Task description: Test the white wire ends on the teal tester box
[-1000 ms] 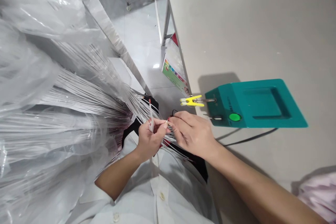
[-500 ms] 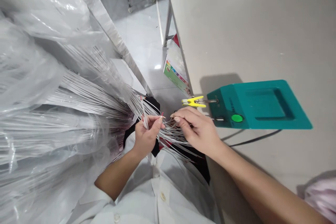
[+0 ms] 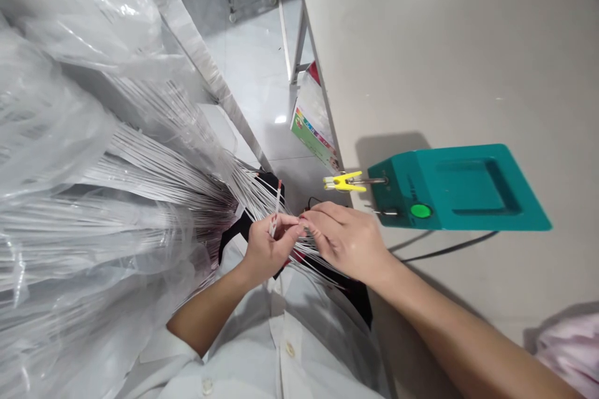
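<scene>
Over my lap, my left hand [image 3: 274,243] is closed in a pinch, with a thin white wire [image 3: 277,202] standing up between its fingers. That wire's upper end is red. My right hand [image 3: 344,237] is also closed, its thumb and fingertips meeting the left fingertips. What lies between the right fingertips is too small and covered to make out. Under and behind both hands runs a bundle of white wires [image 3: 253,193], some with reddish or coppery ends.
A teal tester box [image 3: 477,184] with a lit green light and a yellow clip [image 3: 346,181] sits on the table [image 3: 444,43] at right. Plastic-wrapped wire bundles [image 3: 154,168] fill the left. A printed box [image 3: 313,121] stands beyond the table edge.
My right hand has moved left and slightly down, so its fingertips now meet those of my left hand. The wire in my left hand has swung to the right and stands more upright.
</scene>
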A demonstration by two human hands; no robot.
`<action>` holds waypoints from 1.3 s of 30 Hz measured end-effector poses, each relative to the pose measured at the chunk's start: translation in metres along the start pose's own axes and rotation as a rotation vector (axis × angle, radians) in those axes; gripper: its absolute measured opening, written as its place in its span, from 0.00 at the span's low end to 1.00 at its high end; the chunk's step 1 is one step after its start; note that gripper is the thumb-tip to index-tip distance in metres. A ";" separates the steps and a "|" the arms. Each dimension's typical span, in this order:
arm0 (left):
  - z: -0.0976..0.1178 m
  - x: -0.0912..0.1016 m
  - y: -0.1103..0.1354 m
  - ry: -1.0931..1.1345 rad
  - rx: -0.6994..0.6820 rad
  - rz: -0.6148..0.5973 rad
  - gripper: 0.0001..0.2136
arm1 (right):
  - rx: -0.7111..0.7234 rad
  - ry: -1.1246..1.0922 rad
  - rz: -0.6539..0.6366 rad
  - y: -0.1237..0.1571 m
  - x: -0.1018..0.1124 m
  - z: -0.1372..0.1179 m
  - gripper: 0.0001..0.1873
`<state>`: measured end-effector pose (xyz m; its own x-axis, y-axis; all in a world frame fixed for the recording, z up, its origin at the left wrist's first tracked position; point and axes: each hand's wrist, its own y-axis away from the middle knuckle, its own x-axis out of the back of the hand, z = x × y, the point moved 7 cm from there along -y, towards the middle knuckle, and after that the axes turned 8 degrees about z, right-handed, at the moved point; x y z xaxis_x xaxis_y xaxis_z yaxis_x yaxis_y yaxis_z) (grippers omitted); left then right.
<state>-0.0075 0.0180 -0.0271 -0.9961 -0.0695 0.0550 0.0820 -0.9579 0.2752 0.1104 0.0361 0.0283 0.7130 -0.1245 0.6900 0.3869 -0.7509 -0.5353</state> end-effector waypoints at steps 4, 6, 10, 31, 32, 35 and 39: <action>0.007 0.004 0.002 -0.213 -0.147 0.070 0.07 | -0.085 0.053 -0.101 -0.001 -0.003 0.004 0.11; 0.010 0.005 0.003 -0.263 -0.202 0.091 0.06 | -0.311 -0.174 -0.194 0.001 -0.009 0.014 0.14; 0.013 0.012 -0.002 -0.191 -0.148 0.150 0.05 | -0.851 -0.918 -0.442 0.017 -0.036 0.019 0.19; 0.001 0.003 -0.005 0.077 0.024 0.089 0.09 | 0.192 0.284 -0.112 -0.009 0.007 -0.015 0.11; 0.000 0.003 -0.008 0.102 0.054 0.098 0.09 | 0.180 0.286 -0.110 -0.010 0.012 -0.014 0.11; 0.000 -0.001 -0.017 0.177 0.131 0.058 0.12 | 0.161 0.406 -0.021 -0.017 0.036 -0.007 0.07; 0.008 -0.012 -0.032 0.193 0.106 -0.042 0.22 | 0.163 0.659 -0.140 -0.025 0.047 0.017 0.15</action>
<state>0.0026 0.0518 -0.0292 -0.9859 -0.0919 -0.1401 0.0334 -0.9273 0.3729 0.1438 0.0596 0.0655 0.1654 -0.4403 0.8825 0.5693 -0.6880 -0.4500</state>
